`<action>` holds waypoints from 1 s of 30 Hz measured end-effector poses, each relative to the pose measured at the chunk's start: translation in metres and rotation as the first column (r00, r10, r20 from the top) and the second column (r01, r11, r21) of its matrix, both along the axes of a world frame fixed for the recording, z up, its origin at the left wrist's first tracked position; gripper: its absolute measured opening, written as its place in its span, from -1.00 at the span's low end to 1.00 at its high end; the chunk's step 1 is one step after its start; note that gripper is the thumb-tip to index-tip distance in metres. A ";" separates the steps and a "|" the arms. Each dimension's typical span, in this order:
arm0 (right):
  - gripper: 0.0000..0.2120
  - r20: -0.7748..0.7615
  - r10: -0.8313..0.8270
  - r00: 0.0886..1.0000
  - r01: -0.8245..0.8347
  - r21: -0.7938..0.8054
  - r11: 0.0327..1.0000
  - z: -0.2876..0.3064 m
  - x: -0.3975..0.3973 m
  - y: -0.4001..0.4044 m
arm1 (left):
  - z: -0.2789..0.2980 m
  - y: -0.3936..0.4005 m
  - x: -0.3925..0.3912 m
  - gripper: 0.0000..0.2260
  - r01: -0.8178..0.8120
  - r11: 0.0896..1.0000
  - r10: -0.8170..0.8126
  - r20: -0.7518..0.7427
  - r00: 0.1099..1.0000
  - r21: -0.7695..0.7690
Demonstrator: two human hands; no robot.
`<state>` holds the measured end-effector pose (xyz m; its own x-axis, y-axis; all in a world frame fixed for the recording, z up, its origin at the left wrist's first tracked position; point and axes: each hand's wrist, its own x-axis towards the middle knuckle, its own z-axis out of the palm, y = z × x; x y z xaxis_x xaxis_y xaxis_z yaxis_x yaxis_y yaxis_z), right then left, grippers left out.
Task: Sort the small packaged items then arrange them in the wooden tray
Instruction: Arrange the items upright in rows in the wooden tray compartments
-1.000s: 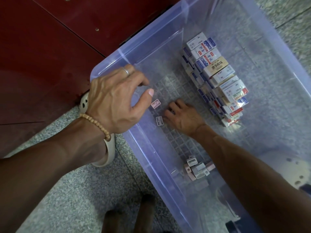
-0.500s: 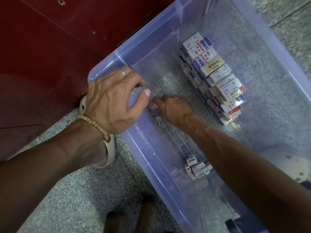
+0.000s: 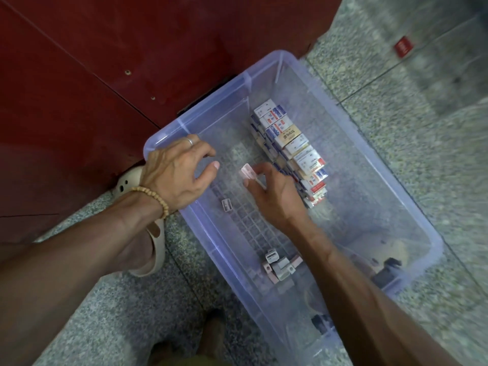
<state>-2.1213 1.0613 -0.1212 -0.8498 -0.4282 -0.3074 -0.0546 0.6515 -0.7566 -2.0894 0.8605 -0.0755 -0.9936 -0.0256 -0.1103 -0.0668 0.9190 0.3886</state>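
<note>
A: Status of the hands?

B: Right hand [image 3: 274,196] pinches a pink packet [image 3: 247,171] above the bin [image 3: 264,72] floor. Left hand [image 3: 177,173] rests on the rim, fingers loosely curled, holding nothing.

A: Failure modes?

B: The pinch looks shallow; the packet could slip back into the bin. One packet [image 3: 226,204] lies loose and a pile [image 3: 280,265] sits nearer. No wooden tray is visible.

A: Labels?

B: The stacked boxes [image 3: 290,146] carry print, too blurred to read.

Head camera looks steeply down, close above bin [image 3: 264,83].
</note>
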 end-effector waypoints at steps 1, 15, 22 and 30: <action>-0.70 -0.043 0.002 0.999 -0.002 0.006 1.000 0.015 0.001 0.003 | 0.004 0.001 -0.001 -0.60 -0.008 0.999 0.008 0.020 1.000 0.044; -0.73 -0.534 0.109 0.838 -0.053 0.120 0.991 0.192 0.004 0.001 | 0.166 0.032 -0.009 -0.88 -0.179 0.653 0.264 0.001 0.964 0.736; -0.62 -0.530 -0.022 0.848 -0.014 -0.064 0.998 0.246 0.026 -0.010 | 0.227 0.021 0.008 -0.92 -0.160 0.466 0.295 0.017 0.955 0.870; -0.68 0.028 -0.083 0.996 0.086 -0.507 0.858 0.305 0.059 -0.040 | 0.275 -0.018 0.040 -0.89 -0.001 0.553 0.157 -0.103 0.982 0.833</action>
